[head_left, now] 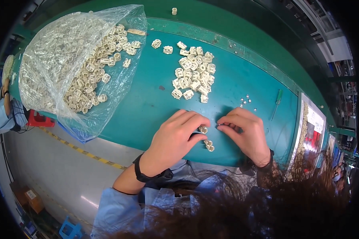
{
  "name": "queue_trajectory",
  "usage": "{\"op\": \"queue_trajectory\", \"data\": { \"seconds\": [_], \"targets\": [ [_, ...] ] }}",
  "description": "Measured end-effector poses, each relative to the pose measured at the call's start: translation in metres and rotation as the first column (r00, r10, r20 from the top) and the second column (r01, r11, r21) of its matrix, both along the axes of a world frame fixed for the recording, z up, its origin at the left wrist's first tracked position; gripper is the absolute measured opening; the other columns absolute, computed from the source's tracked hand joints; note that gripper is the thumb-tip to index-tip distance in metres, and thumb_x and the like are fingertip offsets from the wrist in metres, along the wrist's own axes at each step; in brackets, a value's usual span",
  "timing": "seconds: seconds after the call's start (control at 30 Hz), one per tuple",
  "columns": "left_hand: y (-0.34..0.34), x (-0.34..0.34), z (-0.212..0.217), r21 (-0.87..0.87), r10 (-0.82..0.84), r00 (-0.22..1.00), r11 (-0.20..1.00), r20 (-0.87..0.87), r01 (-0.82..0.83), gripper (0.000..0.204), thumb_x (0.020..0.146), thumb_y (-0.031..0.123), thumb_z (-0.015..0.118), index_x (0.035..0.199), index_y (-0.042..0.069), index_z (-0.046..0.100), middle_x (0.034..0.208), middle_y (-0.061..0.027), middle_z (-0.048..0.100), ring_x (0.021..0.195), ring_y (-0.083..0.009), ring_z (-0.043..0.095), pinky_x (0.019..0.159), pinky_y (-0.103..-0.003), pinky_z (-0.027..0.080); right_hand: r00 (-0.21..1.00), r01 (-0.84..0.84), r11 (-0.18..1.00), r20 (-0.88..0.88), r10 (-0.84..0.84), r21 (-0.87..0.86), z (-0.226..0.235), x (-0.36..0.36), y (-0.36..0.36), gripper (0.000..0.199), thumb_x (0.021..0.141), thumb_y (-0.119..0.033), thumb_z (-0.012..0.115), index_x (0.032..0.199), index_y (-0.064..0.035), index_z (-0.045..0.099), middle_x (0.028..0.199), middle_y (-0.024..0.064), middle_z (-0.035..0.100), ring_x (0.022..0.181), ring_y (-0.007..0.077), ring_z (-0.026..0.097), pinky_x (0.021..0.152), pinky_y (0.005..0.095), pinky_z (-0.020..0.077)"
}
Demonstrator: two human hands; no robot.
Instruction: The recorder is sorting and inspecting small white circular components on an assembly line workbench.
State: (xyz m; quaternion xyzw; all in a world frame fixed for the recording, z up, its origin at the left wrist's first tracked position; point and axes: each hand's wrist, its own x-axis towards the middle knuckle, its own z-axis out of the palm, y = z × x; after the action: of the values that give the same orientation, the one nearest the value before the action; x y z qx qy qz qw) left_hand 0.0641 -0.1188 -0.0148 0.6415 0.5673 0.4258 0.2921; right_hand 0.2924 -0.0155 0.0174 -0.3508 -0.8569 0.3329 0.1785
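Note:
My left hand [174, 133] curls its fingers and thumb around a cream plastic part [203, 130], short and hollow like a socket. Just below the thumb sit more cream ends [209, 145]; whether they belong to separate parts I cannot tell. Across a small gap, my right hand [245, 129] pinches a tiny dark or shiny piece [218, 124] between thumb and forefinger, too small to name. Beyond both hands, a loose heap of the same cream plastic parts [194, 73] lies on the green tabletop [147, 119]. A few small shiny metal pieces [245, 100] are scattered past my right hand.
A big clear plastic bag [48, 67] spills cream parts at the left. A green-handled screwdriver [277, 102] lies at the right, near a tray [301, 131]. The raised green ledge [227, 47] runs along the back. Another person's blue sleeve [4, 113] shows far left.

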Motion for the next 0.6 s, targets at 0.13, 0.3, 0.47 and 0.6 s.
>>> {"op": "queue_trajectory", "data": {
  "seconds": [0.13, 0.3, 0.47, 0.6],
  "targets": [
    [-0.002, -0.002, 0.002, -0.002, 0.032, 0.999, 1.000, 0.031, -0.032, 0.027, 0.085, 0.006, 0.094, 0.107, 0.009, 0.079, 0.113, -0.0011, 0.077, 0.094, -0.0230, 0.070, 0.071, -0.036, 0.060, 1.000, -0.014, 1.000, -0.004, 0.014, 0.014, -0.002, 0.001, 0.000, 0.018, 0.089, -0.001, 0.091, 0.105, -0.0043, 0.084, 0.095, 0.0086, 0.074, 0.077, 0.0242, 0.070, 0.067, 0.0383, 0.0562],
    [0.000, 0.001, -0.008, 0.080, 0.042, 0.997, 0.996, -0.067, -0.036, 0.024, 0.085, 0.007, 0.094, 0.104, 0.008, 0.079, 0.115, -0.0011, 0.075, 0.097, -0.0234, 0.071, 0.072, -0.037, 0.060, 0.999, -0.022, 0.999, -0.047, 0.021, -0.030, 0.006, -0.006, -0.005, 0.018, 0.088, 0.000, 0.091, 0.105, -0.0034, 0.085, 0.096, 0.0084, 0.075, 0.078, 0.0239, 0.070, 0.068, 0.0367, 0.0570],
    [0.000, 0.003, -0.007, 0.073, 0.037, 0.995, 0.997, -0.093, -0.030, 0.022, 0.085, 0.008, 0.093, 0.102, 0.006, 0.078, 0.115, -0.0017, 0.072, 0.100, -0.0248, 0.071, 0.077, -0.039, 0.060, 0.984, -0.114, 0.992, -0.133, 0.119, 0.047, 0.007, -0.016, -0.010, 0.021, 0.086, 0.002, 0.093, 0.105, -0.0013, 0.085, 0.097, 0.0091, 0.077, 0.079, 0.0227, 0.071, 0.068, 0.0349, 0.0578],
    [0.000, 0.004, -0.005, 0.043, 0.018, 0.996, 0.999, -0.085, -0.014, 0.022, 0.087, 0.008, 0.090, 0.104, 0.005, 0.077, 0.116, -0.0033, 0.068, 0.102, -0.0271, 0.068, 0.087, -0.041, 0.059, 0.982, -0.126, 0.990, -0.133, 0.133, 0.061, 0.004, -0.018, -0.013, 0.023, 0.084, 0.001, 0.094, 0.105, -0.0013, 0.085, 0.097, 0.0106, 0.078, 0.082, 0.0264, 0.072, 0.069, 0.0372, 0.0585]
  ]
}}
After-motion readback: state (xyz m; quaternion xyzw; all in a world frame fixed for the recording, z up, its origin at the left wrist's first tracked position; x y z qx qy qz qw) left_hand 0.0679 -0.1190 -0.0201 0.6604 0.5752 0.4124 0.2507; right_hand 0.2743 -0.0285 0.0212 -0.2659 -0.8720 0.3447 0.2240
